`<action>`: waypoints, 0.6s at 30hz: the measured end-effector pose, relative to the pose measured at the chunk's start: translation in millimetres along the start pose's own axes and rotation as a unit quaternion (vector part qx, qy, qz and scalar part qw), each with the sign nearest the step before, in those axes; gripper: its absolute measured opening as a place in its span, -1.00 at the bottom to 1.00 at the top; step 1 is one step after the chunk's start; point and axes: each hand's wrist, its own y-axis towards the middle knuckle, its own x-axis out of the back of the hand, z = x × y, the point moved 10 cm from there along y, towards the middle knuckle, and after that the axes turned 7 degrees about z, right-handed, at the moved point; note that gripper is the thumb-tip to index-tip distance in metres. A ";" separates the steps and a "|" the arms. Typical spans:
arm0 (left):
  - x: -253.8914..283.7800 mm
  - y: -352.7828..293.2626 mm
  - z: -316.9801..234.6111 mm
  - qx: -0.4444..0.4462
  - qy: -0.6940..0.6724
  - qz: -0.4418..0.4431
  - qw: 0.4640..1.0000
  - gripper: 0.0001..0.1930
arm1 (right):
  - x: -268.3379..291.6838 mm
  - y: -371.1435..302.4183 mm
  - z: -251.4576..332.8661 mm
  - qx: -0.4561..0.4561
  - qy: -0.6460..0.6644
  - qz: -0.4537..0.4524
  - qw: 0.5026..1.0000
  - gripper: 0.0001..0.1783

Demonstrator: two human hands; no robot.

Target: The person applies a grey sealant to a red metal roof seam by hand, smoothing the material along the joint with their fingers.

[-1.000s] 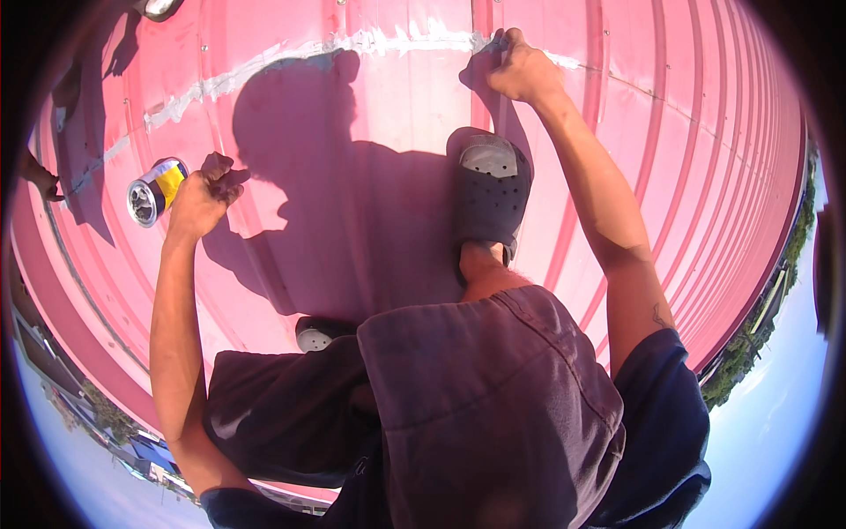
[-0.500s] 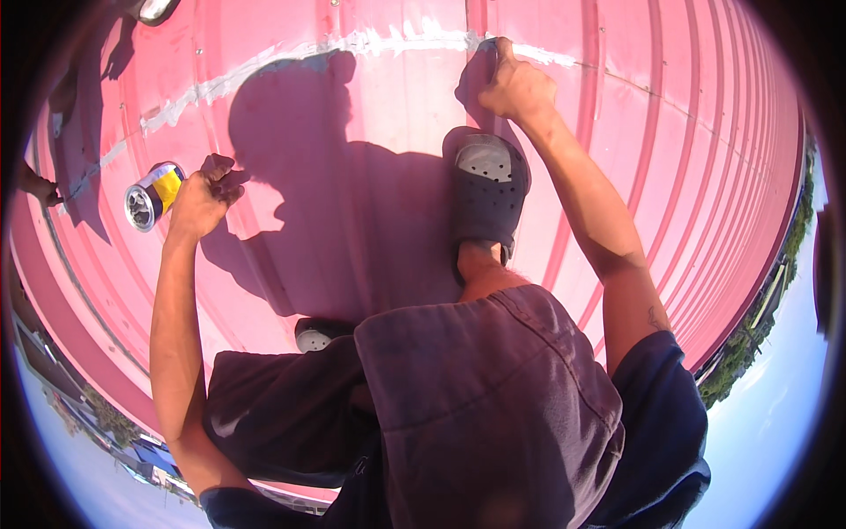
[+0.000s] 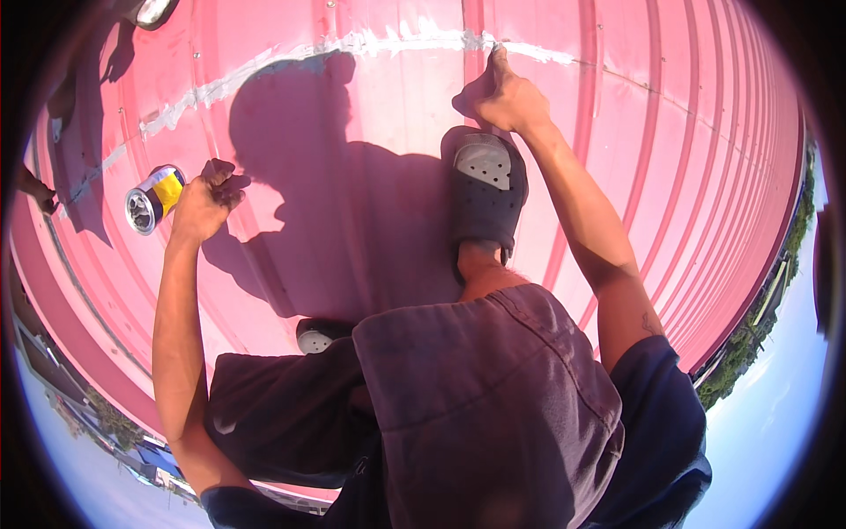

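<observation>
My right hand point(image 3: 514, 101) reaches forward on the pink ribbed metal roof point(image 3: 397, 97). One finger is stretched out, its tip at the streaky white sealant strip point(image 3: 405, 40), while the other fingers curl back. I see nothing held in that hand. On the left, my left hand point(image 3: 203, 204) is closed with its fingers bent inward and partly in shadow; what they hold, if anything, I cannot make out. Right beside it is a can point(image 3: 157, 199) with a yellow and dark label and a silver end, tilted toward me. Whether the hand touches the can is unclear.
My dark clog point(image 3: 487, 189) rests on the roof near my right hand, the other clog point(image 3: 317, 339) farther back. Another person's hand point(image 3: 40, 192) shows at the left edge, and a shoe point(image 3: 154, 11) at the top left. Raised ribs cross the roof; its edge point(image 3: 749, 322) curves along the right.
My right hand has shifted slightly left and back, its stretched finger still at the strip. The white smear near that fingertip looks a little different. My left hand and the can have barely moved.
</observation>
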 end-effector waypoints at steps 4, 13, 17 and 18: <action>-0.4 -8.1 -17.6 -0.005 -0.014 0.000 1.000 -0.58 | -4.6 1.2 -1.7 -0.008 0.016 0.027 0.999 0.14; 3.7 -15.0 -32.1 0.027 0.086 -0.010 0.996 -0.58 | -6.1 12.9 -9.7 0.021 0.055 0.005 0.998 0.16; 5.0 -10.4 -25.5 0.026 0.097 -0.010 0.995 -0.56 | -4.5 15.9 -9.2 0.031 0.058 0.004 0.998 0.17; 3.9 -10.7 -28.9 0.028 0.093 -0.010 0.995 -0.55 | -4.3 18.5 -10.9 0.025 0.046 -0.005 0.999 0.16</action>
